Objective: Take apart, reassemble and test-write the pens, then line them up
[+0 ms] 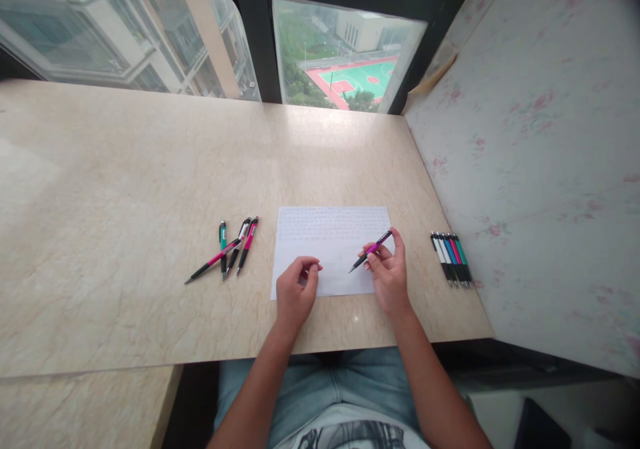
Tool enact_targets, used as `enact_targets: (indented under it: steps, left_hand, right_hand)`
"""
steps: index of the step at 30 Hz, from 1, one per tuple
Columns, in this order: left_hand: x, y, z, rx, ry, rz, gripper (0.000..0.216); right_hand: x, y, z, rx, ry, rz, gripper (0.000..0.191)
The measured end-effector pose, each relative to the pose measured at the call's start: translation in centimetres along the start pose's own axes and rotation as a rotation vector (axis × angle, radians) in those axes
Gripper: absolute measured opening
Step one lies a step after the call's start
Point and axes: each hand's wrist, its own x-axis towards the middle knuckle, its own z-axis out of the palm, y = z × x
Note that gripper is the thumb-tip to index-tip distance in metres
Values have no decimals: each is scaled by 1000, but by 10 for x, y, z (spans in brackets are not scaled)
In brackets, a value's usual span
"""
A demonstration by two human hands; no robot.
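A white sheet of paper point(330, 235) with faint lines of writing near its top lies on the beige marble table point(125, 235). My right hand point(387, 272) holds a purple and black pen point(371, 250) in a writing grip, its tip just above the lower part of the sheet. My left hand point(295, 292) rests on the sheet's lower left part with the fingers curled in; nothing shows inside them.
Several pens point(234, 247), pink, green and black, lie crossed left of the paper. Another row of several pens point(451, 257) lies side by side at the right table edge, close to a flowered wall point(540, 169). Windows point(345, 55) run behind the table.
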Motion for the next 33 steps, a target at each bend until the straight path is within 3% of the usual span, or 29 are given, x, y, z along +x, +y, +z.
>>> enact_targets:
  steps: [11,20,33]
  left_hand:
    - [0,1,0,43,-11,19,12]
    - [0,5,0,61,-15,26,12]
    - [-1,3,-1,81,-29,27,11]
  right_hand:
    - [-3,-2,2,-10,-15,-7,77]
    - [-2,-4,2,48,25,-4,87]
    - [-4,-1,2,-11,-20,-10,79]
